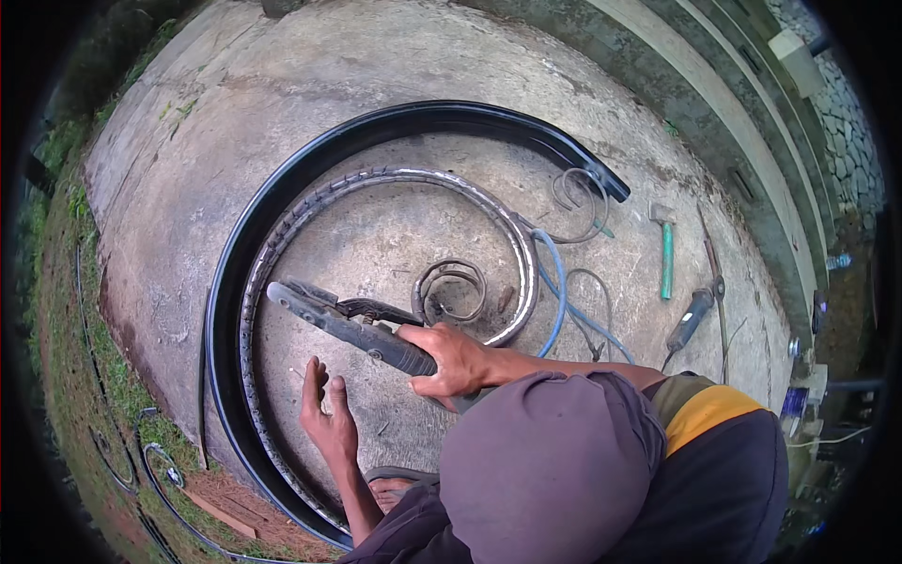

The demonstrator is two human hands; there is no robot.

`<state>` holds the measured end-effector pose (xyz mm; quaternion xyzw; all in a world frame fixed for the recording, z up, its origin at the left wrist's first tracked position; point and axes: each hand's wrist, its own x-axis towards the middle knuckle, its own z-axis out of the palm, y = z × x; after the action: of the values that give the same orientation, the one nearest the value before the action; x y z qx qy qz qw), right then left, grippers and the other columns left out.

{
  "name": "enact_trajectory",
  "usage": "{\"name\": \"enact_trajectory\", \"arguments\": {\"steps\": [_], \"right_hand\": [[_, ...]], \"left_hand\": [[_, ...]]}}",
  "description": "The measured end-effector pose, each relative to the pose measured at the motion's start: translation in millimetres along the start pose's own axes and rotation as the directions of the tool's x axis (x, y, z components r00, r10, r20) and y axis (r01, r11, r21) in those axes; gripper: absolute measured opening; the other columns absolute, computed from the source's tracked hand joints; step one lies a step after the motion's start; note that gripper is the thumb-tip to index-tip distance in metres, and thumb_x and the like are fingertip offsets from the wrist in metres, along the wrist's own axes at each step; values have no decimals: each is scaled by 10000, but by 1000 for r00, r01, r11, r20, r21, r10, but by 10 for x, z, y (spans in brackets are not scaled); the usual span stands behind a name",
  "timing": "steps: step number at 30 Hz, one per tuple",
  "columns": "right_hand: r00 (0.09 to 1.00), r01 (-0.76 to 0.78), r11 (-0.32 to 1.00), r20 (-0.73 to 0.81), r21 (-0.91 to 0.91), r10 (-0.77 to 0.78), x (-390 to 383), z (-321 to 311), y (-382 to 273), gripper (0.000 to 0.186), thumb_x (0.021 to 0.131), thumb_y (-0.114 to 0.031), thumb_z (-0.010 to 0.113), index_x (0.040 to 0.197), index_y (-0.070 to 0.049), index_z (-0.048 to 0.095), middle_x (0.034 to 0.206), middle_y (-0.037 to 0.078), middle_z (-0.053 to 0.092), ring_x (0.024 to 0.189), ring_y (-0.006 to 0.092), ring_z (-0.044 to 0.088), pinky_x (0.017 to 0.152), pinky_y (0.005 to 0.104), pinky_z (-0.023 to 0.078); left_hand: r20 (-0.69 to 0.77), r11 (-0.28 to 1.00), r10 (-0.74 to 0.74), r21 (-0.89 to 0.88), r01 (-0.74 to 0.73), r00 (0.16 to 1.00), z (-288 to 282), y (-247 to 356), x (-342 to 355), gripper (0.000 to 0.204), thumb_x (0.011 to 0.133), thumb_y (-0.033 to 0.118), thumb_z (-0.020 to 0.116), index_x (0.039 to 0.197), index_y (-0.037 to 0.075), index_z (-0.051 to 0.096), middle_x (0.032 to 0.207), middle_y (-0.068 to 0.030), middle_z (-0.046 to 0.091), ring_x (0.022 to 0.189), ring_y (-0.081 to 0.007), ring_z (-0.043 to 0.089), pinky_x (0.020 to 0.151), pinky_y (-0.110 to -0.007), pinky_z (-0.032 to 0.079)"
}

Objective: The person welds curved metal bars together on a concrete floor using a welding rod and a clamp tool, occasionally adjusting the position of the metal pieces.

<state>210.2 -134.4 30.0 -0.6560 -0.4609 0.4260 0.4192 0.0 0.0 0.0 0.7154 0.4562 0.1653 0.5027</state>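
Note:
Neither of my hands is in view. Just below me a crouching person in a grey cap [545,470] grips a large dark clamp-like tool [352,334], resembling an electrode holder, in the right hand [446,357]. That person's left hand [329,418] is raised beside it, fingers extended, near a thin short rod. Beneath them lie a curved black channel strip [237,273] and, inside its curve, a worn silvery curved band [291,209]. A small metal coil [476,296] lies beyond the right hand, beside blue hose [559,287].
A green-handled hammer [667,258], grey power tool [691,320] and long metal tool [719,291] lie at the right on the concrete slab [160,235]. Concrete steps [714,132] border the upper right. Grass [132,376] with dark hoses and a wooden board [216,508] borders the left.

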Motion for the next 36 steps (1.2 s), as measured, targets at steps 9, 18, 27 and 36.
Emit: {"name": "enact_trajectory", "arguments": {"steps": [9,18,27,36], "right_hand": [[968,130,875,252,-467,-9,-91,-30,128,812,702,-199,761,1435,-37,452,1116,207,594,1063,354,607,887,488,492],[966,257,865,80,-431,-247,294,124,114,1018,731,-95,755,1584,-22,204,1210,269,496,1127,438,552,962,485,497],[971,120,703,232,-701,65,656,170,73,944,659,-73,731,1516,-37,337,1121,267,592,1031,451,630,895,499,519],[721,-40,960,657,-277,220,390,637,129,908,603,-72,667,1466,20,398,1136,127,581,1037,253,574,933,345,455]], "left_hand": [[29,601,-296,-771,210,955,680,214,-335,502,964,210,702,1319,-82,501,1220,-244,639,1127,-320,667,970,-432,569],[35,811,-75,-580,81,997,528,531,-252,476,961,221,707,1304,-73,555,1154,-139,679,1092,-194,649,944,-336,514],[21,901,-430,-55,430,903,-171,294,-1313,508,939,273,684,1371,23,589,1203,-236,700,1172,-342,672,986,-431,517],[44,805,-557,-216,552,829,209,256,-2724,449,973,395,612,1373,190,616,1106,-160,727,1098,-384,647,988,-516,424]]}}
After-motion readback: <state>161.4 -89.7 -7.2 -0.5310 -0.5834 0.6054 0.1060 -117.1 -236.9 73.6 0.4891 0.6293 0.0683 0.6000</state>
